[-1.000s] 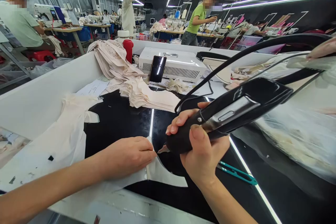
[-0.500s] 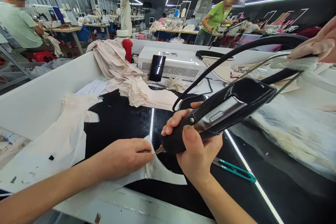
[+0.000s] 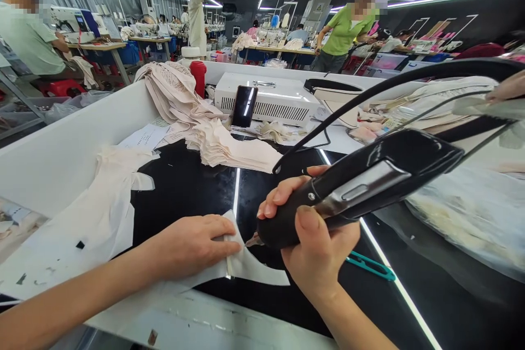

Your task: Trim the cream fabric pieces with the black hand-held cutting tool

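Observation:
My left hand [image 3: 200, 246] is closed on a pale fabric piece [image 3: 262, 267], pinching its folded edge between thumb and fingers. The piece lies partly on the black work surface near the front edge. My right hand [image 3: 314, 235] wraps round a black corded handheld tool [image 3: 369, 175] with a metal lever on its side, my thumb by the lever. The tool slants down to the left, and its small tip is at the fabric edge beside my left fingers. Turquoise thread snips [image 3: 371, 266] lie just right of my right hand, partly hidden by it.
A stack of beige fabric pieces [image 3: 233, 145] lies ahead. Behind it are a phone [image 3: 244, 106], a white vented box [image 3: 266, 98] and a red container [image 3: 198, 77]. Pale pieces [image 3: 98, 197] lie left, a plastic bag [image 3: 471, 202] right. Another person's hand [image 3: 511, 90] is at the right edge.
The tool and my right hand have shifted slightly right, with the tip still at the fabric edge. The other person's hand at the right has moved outward. My left hand barely moves.

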Demonstrator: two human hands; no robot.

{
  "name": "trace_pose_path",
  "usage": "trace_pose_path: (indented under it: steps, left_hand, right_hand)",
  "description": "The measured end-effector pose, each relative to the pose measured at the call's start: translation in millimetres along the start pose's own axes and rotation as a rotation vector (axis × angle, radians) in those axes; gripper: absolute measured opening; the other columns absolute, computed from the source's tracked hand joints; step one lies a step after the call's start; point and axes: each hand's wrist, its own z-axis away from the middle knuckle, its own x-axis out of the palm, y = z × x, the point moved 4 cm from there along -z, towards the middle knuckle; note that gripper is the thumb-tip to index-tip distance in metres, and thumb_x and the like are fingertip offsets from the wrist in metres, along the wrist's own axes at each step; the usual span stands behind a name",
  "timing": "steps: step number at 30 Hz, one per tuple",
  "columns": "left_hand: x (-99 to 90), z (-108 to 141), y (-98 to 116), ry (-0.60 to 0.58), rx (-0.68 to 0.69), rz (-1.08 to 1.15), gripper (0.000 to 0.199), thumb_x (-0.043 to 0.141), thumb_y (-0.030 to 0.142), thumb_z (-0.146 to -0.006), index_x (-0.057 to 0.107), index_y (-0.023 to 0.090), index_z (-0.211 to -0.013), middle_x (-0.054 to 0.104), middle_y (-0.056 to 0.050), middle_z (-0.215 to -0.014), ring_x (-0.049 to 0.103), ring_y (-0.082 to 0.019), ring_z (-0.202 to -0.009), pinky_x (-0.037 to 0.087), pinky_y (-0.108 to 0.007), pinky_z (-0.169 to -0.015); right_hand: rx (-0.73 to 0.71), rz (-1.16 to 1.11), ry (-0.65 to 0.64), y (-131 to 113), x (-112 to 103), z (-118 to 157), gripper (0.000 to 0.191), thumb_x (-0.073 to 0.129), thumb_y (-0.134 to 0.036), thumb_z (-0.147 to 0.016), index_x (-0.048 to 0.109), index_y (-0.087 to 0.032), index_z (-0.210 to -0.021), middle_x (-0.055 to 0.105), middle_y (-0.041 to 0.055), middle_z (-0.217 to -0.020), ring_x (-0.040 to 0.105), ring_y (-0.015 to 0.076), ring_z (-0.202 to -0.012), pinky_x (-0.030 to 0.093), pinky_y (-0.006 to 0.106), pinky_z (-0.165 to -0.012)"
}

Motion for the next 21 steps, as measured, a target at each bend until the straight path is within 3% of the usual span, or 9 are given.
trace_pose_path:
  steps: [8,14,18,21]
  left_hand:
    - [-0.4,0.4,0.5,-0.008,0.027,-0.014,0.022,0.047,0.011,-0.104,0.064,0.018,-0.117,0.066,-0.010,-0.119,0.067,-0.019,-0.104,0.060,-0.031,-0.094]
    - [-12.8,-4.4,11.5,0.120,0.050,0.000,0.018,0.050,0.014,-0.106,0.064,0.012,-0.118,0.069,-0.012,-0.118,0.065,-0.023,-0.117,0.052,-0.043,-0.112]
    - [-12.9,-13.3,23.5,0.107,0.029,0.061,0.017,0.049,0.008,-0.104,0.065,0.009,-0.111,0.070,-0.012,-0.107,0.066,-0.021,-0.102,0.059,-0.033,-0.096]
    - [-6.3,-17.8,30.1,0.067,0.036,0.085,0.017,0.049,0.006,-0.103,0.065,0.008,-0.108,0.069,-0.010,-0.100,0.065,-0.021,-0.093,0.060,-0.033,-0.088]
  right_hand:
    - [0.005,0.009,-0.001,-1.8,-1.0,1.2,0.033,0.079,-0.034,-0.089,0.056,-0.026,-0.112,0.067,-0.0055,-0.077,0.063,0.0138,-0.056,0.056,0.030,-0.052]
    - [0.005,0.034,0.081,-24.6,-19.1,3.1,0.039,0.085,-0.038,-0.083,0.061,-0.027,-0.112,0.068,-0.0038,-0.076,0.063,0.0158,-0.055,0.056,0.030,-0.049]
    - [0.020,0.045,0.059,-31.9,-28.1,10.6,0.037,0.084,-0.036,-0.084,0.063,-0.028,-0.113,0.069,-0.0033,-0.076,0.065,0.0162,-0.057,0.058,0.031,-0.051]
    - [0.023,0.049,0.039,-32.2,-32.2,16.6,0.036,0.084,-0.034,-0.084,0.064,-0.028,-0.113,0.069,-0.0030,-0.077,0.065,0.0161,-0.058,0.059,0.031,-0.053]
